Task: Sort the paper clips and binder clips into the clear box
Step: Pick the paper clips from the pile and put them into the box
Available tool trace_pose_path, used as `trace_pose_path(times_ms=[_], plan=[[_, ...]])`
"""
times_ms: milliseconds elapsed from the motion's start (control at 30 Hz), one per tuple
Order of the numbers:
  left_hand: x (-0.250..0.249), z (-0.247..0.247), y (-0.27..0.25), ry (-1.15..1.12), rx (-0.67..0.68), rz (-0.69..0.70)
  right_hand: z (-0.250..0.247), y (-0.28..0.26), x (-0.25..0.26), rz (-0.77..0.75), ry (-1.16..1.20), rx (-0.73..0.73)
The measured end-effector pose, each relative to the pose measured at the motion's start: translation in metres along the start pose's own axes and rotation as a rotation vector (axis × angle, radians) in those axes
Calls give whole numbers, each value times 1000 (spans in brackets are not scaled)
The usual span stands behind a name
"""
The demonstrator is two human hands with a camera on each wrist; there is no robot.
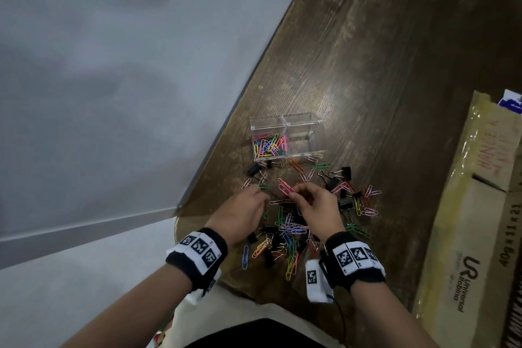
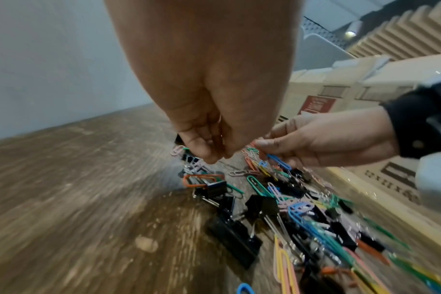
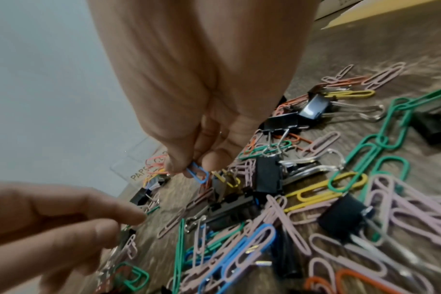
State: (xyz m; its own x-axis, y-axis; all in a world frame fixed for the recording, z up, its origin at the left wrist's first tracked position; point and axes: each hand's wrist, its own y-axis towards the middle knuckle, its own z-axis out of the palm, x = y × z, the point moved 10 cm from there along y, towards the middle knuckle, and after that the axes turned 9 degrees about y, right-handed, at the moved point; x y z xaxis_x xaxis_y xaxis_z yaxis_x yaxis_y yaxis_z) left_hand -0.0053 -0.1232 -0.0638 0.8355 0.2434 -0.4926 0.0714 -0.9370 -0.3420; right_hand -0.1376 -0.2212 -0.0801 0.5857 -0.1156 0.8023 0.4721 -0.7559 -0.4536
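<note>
A clear box (image 1: 285,124) with several compartments stands on the wooden table (image 1: 381,51); its near left compartment holds coloured paper clips (image 1: 269,145). In front of it lies a loose pile of paper clips (image 1: 291,230) mixed with black binder clips (image 1: 346,171). My right hand (image 1: 296,191) hovers over the pile's far part and pinches a blue paper clip (image 3: 198,176) between thumb and finger, seen also in the left wrist view as the blue paper clip (image 2: 280,162). My left hand (image 1: 258,193) is just left of it, fingers loosely bent, with nothing visible in them.
The table's left edge (image 1: 226,133) runs diagonally close to the box and pile, with grey floor beyond. A large taped cardboard box (image 1: 480,220) lies along the right side. Bare tabletop stretches behind the clear box.
</note>
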Motion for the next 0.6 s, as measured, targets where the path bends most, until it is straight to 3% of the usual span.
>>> trace_pose_path(times_ms=[333, 467, 600], plan=[[-33, 19, 30, 290, 41, 64, -20, -13, -14, 35, -61, -92], [-25, 20, 29, 234, 43, -10, -24, -16, 1, -11, -12, -135], [-21, -20, 18, 40, -67, -62, -23, -3, 39, -109, 32, -177]])
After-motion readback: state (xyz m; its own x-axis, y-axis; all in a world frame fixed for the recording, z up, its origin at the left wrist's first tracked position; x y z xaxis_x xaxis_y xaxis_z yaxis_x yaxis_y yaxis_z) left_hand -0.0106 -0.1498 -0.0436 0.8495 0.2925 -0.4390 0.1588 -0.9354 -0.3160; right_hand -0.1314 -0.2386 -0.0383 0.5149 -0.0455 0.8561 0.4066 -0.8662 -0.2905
